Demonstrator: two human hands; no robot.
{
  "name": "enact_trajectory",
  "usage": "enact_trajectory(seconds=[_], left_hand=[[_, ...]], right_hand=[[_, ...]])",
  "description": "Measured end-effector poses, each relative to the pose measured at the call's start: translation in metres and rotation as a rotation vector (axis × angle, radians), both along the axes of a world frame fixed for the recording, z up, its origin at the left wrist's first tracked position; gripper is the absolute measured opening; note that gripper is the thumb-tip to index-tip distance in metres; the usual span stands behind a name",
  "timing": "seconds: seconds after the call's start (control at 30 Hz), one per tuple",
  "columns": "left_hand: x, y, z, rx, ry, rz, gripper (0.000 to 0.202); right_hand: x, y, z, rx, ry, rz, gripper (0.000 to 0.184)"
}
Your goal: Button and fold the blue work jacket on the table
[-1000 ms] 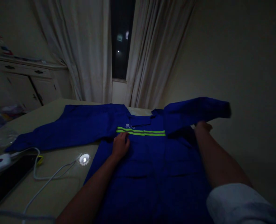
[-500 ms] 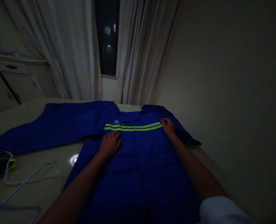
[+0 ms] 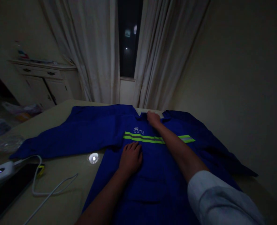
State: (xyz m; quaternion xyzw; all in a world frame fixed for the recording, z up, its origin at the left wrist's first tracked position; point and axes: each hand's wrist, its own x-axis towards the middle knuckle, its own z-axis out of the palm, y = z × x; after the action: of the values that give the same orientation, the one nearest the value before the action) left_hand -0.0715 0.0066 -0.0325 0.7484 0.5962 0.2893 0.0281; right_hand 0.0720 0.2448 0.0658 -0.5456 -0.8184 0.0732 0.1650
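Left hand [image 3: 130,158] open on blue jacket [image 3: 157,159], right hand [image 3: 153,119] closed on far collar [image 3: 143,116], length toward window [image 3: 129,40].

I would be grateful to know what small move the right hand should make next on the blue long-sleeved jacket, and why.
Probably, the right hand should smooth the blue cloth collar flat: it is at that collar, whose edge looks uneven, while the left hand rests on the blue long-sleeved jacket just below its lime-green reflective stripe, well placed to steady the jacket.

Just beyond the left fingers [image 3: 134,147], a green stripe [image 3: 148,138] crosses the blue jacket [image 3: 152,170]; its collar [image 3: 143,116] meets the right fingers [image 3: 150,115].
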Motion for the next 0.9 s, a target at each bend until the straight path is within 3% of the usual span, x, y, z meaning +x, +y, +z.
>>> enact_trajectory(seconds=[0.1,0.17,0.27,0.33,0.43,0.53,0.63,0.77,0.83,0.9], left_hand=[[0.000,0.000,0.003,-0.027,0.005,-0.011,0.037],[0.000,-0.001,0.006,-0.052,0.018,-0.012,0.038],[-0.001,-0.003,0.011,-0.083,0.054,-0.009,0.038],[-0.001,-0.004,0.013,-0.095,0.081,-0.005,0.040],[-0.001,-0.004,0.014,-0.093,0.109,0.007,0.041],[-0.002,-0.003,0.013,-0.089,0.129,0.006,0.041],[-0.003,-0.002,0.012,-0.097,0.140,-0.001,0.042],[-0.004,-0.002,0.012,-0.095,0.142,0.000,0.043],[-0.005,-0.002,0.012,-0.094,0.141,-0.002,0.043],[-0.006,-0.002,0.012,-0.105,0.141,-0.005,0.044]], right_hand=[[-0.002,0.026,0.028,0.134,0.147,-0.030,0.048],[0.002,0.024,0.029,0.158,0.196,0.027,0.045],[0.023,-0.006,0.004,0.035,0.019,0.115,0.039],[0.047,-0.034,-0.019,-0.048,-0.102,0.145,0.047],[0.087,-0.067,-0.040,-0.097,-0.125,0.080,0.050],[0.115,-0.089,-0.043,-0.062,-0.059,-0.064,0.039],[0.121,-0.114,-0.043,0.020,0.057,-0.118,0.030],[0.114,-0.155,-0.049,0.048,0.086,0.008,0.050],[0.115,-0.170,-0.051,-0.007,0.090,0.099,0.053],[0.121,-0.180,-0.050,-0.064,0.107,0.083,0.051]])
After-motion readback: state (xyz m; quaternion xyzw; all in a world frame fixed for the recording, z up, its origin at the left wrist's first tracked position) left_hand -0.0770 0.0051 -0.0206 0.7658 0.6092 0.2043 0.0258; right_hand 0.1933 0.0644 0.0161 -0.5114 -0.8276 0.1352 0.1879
